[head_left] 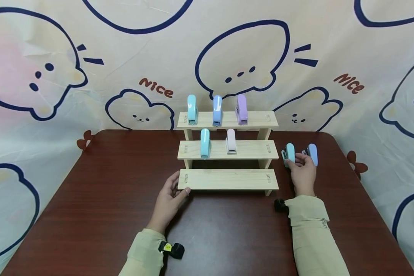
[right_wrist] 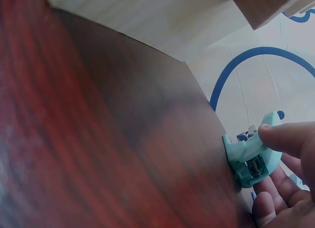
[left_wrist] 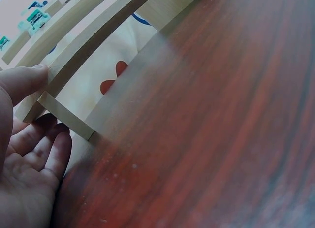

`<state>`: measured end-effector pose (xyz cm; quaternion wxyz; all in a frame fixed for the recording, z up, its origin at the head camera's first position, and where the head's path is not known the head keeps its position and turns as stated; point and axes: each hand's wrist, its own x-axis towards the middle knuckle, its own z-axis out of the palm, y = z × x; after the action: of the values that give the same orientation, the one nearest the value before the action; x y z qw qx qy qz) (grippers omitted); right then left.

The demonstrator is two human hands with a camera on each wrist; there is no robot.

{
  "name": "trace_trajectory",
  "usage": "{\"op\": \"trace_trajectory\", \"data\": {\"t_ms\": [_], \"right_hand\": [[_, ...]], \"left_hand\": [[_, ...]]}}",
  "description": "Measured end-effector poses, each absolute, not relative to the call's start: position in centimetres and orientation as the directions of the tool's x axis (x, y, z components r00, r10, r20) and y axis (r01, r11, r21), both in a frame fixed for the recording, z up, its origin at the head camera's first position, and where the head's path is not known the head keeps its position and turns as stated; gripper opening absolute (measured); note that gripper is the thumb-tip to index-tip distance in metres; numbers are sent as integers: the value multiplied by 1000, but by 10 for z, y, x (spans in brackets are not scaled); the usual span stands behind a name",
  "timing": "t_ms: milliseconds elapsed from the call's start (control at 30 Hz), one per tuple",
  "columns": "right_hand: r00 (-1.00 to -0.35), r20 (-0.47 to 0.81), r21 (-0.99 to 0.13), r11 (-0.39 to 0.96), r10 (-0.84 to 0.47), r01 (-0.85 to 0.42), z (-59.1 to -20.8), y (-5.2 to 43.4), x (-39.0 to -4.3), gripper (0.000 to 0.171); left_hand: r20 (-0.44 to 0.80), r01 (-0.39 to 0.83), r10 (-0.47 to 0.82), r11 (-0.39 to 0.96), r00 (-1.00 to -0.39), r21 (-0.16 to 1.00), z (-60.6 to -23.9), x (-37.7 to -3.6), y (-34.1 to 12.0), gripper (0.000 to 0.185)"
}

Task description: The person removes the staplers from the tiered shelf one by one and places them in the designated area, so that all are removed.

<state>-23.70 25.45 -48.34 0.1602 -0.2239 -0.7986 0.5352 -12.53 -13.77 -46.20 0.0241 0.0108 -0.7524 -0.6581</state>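
Observation:
A three-step wooden display stand [head_left: 227, 179] stands on the table. My left hand [head_left: 170, 199] grips the left end of its lowest step; in the left wrist view the thumb lies on the board [left_wrist: 74, 65] and the fingers are at its end. To the right of the stand, my right hand [head_left: 303, 174] pinches a mint-green stapler [head_left: 289, 153] between thumb and fingers. In the right wrist view this stapler [right_wrist: 251, 156] is close to the tabletop. A blue stapler [head_left: 312, 153] stands just beyond the right hand's fingers.
On the top step stand a teal stapler [head_left: 192, 109], a blue one [head_left: 217, 110] and a purple one [head_left: 241, 109]. The middle step holds another teal stapler [head_left: 205, 143] and a pale lilac one [head_left: 231, 141]. A printed cloth [head_left: 141, 50] hangs behind the brown table [head_left: 124, 172].

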Motion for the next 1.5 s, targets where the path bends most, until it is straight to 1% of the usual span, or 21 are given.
{"op": "trace_trajectory", "data": {"t_ms": [133, 267, 367, 500, 600, 800, 933, 1100, 1167, 1267, 1400, 1500], "right_hand": [[-845, -4, -922, 326, 534, 211, -481, 255, -236, 44], [-839, -21, -943, 268, 544, 197, -478, 254, -234, 49], [-831, -16, -968, 198, 557, 151, -474, 253, -231, 51], [-813, 4, -993, 99, 582, 66, -463, 252, -227, 46], [-807, 31, -998, 64, 589, 8, -451, 250, -224, 43], [-815, 104, -994, 38, 570, -100, -428, 243, -217, 41], [-819, 143, -989, 39, 556, -146, -414, 236, -213, 41], [-841, 181, -979, 16, 510, -201, -400, 224, -209, 43], [-848, 204, -975, 23, 490, -221, -397, 219, -206, 42], [-859, 258, -965, 75, 442, -251, -395, 213, -204, 38], [-886, 350, -931, 218, 304, -293, -394, 201, -206, 36], [-899, 391, -891, 325, 196, -316, -390, 192, -210, 37]], "left_hand": [[18, 12, -49, 131, -999, 991, -462, -126, -138, 64], [19, 11, -57, 136, -998, 991, -462, -127, -137, 64], [17, 8, -61, 140, -998, 990, -461, -126, -137, 65], [10, 0, -64, 146, -998, 989, -461, -125, -137, 64], [6, -5, -65, 158, -998, 987, -461, -125, -137, 64], [15, 5, -64, 160, -998, 987, -461, -125, -138, 63], [19, 10, -59, 157, -998, 988, -461, -125, -140, 63], [21, 10, -76, 139, -997, 990, -462, -124, -140, 64], [16, 7, -69, 126, -997, 992, -463, -124, -139, 64], [14, 10, -40, 104, -999, 994, -465, -126, -137, 65], [29, 24, -48, 101, -998, 995, -465, -127, -136, 65], [28, 21, -65, 109, -998, 994, -465, -127, -137, 65]]}}
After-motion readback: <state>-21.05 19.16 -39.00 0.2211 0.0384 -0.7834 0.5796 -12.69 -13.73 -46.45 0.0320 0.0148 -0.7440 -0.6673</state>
